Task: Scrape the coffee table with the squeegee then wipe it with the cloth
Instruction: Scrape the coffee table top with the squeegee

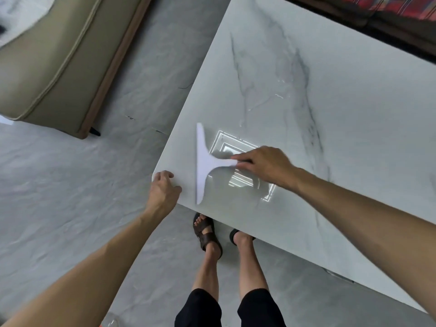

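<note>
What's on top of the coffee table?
A white squeegee, handle pinched by the right hand; the left hand grips the table corner. Water glistens farther up. No cloth shows; whatever lies beneath the blade is hidden.

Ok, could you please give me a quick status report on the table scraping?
Right hand pinches squeegee handle, blade near coffee table corner. Left hand grips that corner, close beside blade. Cloth not in view.
</note>
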The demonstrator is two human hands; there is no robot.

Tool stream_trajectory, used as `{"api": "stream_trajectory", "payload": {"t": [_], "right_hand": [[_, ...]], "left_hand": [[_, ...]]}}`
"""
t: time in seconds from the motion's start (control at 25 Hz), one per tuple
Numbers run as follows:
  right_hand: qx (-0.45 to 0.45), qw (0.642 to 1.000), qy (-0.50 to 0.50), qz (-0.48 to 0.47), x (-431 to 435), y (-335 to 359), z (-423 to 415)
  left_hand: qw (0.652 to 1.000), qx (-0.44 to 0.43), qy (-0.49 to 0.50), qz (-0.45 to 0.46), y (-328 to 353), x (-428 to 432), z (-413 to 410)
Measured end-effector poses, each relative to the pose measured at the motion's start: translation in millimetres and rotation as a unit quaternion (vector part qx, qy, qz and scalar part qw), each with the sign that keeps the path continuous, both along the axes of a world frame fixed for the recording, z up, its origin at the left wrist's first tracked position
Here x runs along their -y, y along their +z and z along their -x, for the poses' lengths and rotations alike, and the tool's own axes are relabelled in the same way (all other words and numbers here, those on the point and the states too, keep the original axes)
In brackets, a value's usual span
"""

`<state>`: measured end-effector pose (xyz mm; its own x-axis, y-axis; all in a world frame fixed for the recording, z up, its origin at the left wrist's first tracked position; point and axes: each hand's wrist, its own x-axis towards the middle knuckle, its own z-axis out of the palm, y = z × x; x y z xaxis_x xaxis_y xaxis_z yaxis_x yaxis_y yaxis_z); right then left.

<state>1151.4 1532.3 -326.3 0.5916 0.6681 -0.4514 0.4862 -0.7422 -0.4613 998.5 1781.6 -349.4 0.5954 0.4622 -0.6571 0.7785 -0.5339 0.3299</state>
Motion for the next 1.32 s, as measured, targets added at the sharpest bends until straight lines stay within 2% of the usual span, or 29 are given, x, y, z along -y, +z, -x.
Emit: {"api": "stream_trajectory", "payload": {"t": [0.24,0.4,0.48,0.56,0.64,0.72,0.84,1.12,1.24,1.32], "right_hand": [[0.035,0.98,-0.186,0.067,137,33,-28],[0.046,0.971,-0.227,0.056,148,49,-11],[0.029,0.982,-0.183,0.033,120,43,14],[-0.002,0.997,-0.08,0.012,78,27,51],[-0.043,0.999,0.024,0.002,44,12,89],[-0.056,0.996,0.065,0.014,41,4,108],[-0.038,0.996,0.06,0.051,89,6,93],[0.007,0.981,-0.035,0.192,231,44,25],[0.053,0.978,-0.058,0.193,249,65,18],[0.058,0.984,-0.048,0.162,228,73,23]], "left_hand": [[0.997,-0.01,-0.071,0.023,0,39,-27],[0.998,0.007,-0.06,0.033,5,47,-30],[0.999,0.009,-0.037,0.021,8,46,-22],[1.0,0.002,-0.011,0.013,10,44,-9],[1.0,-0.002,-0.004,0.017,11,49,3],[0.999,-0.002,-0.02,0.032,10,59,9],[0.997,-0.008,-0.051,0.053,8,78,8],[0.992,-0.063,-0.094,0.048,0,98,-6],[0.996,-0.045,-0.071,0.026,3,93,-6],[0.999,-0.015,-0.046,0.016,7,84,-2]]}}
